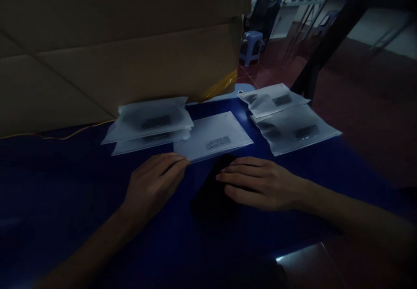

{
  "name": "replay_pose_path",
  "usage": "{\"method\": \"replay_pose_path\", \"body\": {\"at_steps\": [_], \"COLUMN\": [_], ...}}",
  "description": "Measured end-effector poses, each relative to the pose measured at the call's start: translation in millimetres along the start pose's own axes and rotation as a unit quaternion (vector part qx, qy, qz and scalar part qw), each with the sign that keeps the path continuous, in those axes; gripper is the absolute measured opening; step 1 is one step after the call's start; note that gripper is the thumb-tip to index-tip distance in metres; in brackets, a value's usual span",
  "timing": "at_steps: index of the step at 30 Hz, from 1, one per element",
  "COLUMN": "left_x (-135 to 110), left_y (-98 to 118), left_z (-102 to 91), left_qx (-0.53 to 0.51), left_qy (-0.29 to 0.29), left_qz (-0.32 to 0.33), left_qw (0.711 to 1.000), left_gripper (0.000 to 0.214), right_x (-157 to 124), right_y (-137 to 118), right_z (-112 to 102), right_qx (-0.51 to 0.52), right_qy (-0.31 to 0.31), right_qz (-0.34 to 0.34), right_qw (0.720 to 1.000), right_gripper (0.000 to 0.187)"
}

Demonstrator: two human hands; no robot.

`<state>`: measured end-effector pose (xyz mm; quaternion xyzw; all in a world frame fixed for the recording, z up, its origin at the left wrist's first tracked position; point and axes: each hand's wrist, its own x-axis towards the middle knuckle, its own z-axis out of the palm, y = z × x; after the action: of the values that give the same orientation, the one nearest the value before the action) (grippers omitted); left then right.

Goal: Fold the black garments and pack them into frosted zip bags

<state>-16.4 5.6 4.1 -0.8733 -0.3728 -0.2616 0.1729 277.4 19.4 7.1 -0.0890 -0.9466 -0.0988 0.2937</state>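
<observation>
- A large cardboard box (114, 50) lies at the far left of the blue table (65, 180), overhanging the bags slightly, with yellow tape (220, 84) at its near corner.
- A thin yellow wire (65, 136) runs along the table just under the box.
- Two frosted plastic bags (150, 128) lie stacked and slightly offset beside the box, each with a dark label (too blurred to read).
- The left hand (154, 184) is half-curled, its fingertips (185, 162) against the lower-left corner of a flat white packet (211, 136); whether they pinch it, I cannot tell.
- The right hand (260, 184) lies open and palm-down on the table, close to the packet's near edge but not touching it.
- Two more frosted bags (286, 119) lie overlapping to the right, near the table's far corner.
- Beyond the table, a seated person (263, 2) is near a blue plastic stool (251, 48), on a dark red floor (374, 128).
</observation>
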Motion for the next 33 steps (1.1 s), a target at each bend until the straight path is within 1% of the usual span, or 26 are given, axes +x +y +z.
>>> {"method": "replay_pose_path", "body": {"at_steps": [3, 6, 9, 12, 16, 18, 20, 22, 24, 26, 28, 29, 31, 33], "left_x": [-3, -7, -9, -9, -11, -11, -11, -9, -6, -3, 0, 0, 1, 0], "left_y": [3, 5, 6, 4, 3, 5, 10, 16, 22, 26, 28, 28, 27, 28], "left_z": [-0.5, 2.0, 4.8, 4.6, 1.3, -0.4, -2.4, -5.9, -10.9, -15.8, -18.3, -18.2, -16.0, -13.3], "left_qx": [0.001, -0.002, 0.001, 0.003, 0.002, -0.001, -0.018, -0.051, -0.093, -0.136, -0.162, -0.163, -0.136, -0.104], "left_qy": [-0.024, -0.043, -0.04, -0.035, -0.028, -0.021, -0.016, -0.004, -0.007, -0.032, -0.059, -0.056, -0.034, -0.018], "left_qz": [-0.026, -0.028, -0.016, -0.008, -0.016, -0.015, -0.019, -0.024, -0.035, -0.051, -0.073, -0.071, -0.052, -0.028], "left_qw": [0.999, 0.999, 0.999, 0.999, 0.999, 1.0, 1.0, 0.998, 0.995, 0.989, 0.982, 0.982, 0.989, 0.994], "left_gripper": [0.015, 0.022, 0.028, 0.028, 0.025, 0.023, 0.023, 0.023, 0.024, 0.024, 0.025, 0.025, 0.021, 0.018], "right_x": [1, 2, 3, 5, 8, 8, 7, 4, 1, -1, -1, -1, 1, 1], "right_y": [1, 0, -2, -3, -5, -6, -7, -9, -10, -11, -10, -8, -5, -3], "right_z": [-1, -1, -1, -3, -8, -9, -6, 0, 6, 9, 9, 8, 4, 2], "right_qx": [0.012, 0.028, 0.059, 0.11, 0.148, 0.152, 0.142, 0.115, 0.086, 0.082, 0.101, 0.113, 0.123, 0.113], "right_qy": [-0.001, -0.001, -0.005, -0.007, 0.02, 0.03, 0.029, 0.028, 0.02, -0.002, -0.046, -0.071, -0.123, -0.164], "right_qz": [-0.002, 0.003, 0.023, 0.054, 0.088, 0.089, 0.075, 0.051, 0.046, 0.066, 0.106, 0.127, 0.164, 0.185], "right_qw": [1.0, 1.0, 0.998, 0.992, 0.985, 0.984, 0.987, 0.992, 0.995, 0.994, 0.988, 0.983, 0.971, 0.962], "right_gripper": [0.011, 0.012, 0.014, 0.017, 0.023, 0.025, 0.022, 0.018, 0.019, 0.025, 0.036, 0.043, 0.057, 0.07]}}
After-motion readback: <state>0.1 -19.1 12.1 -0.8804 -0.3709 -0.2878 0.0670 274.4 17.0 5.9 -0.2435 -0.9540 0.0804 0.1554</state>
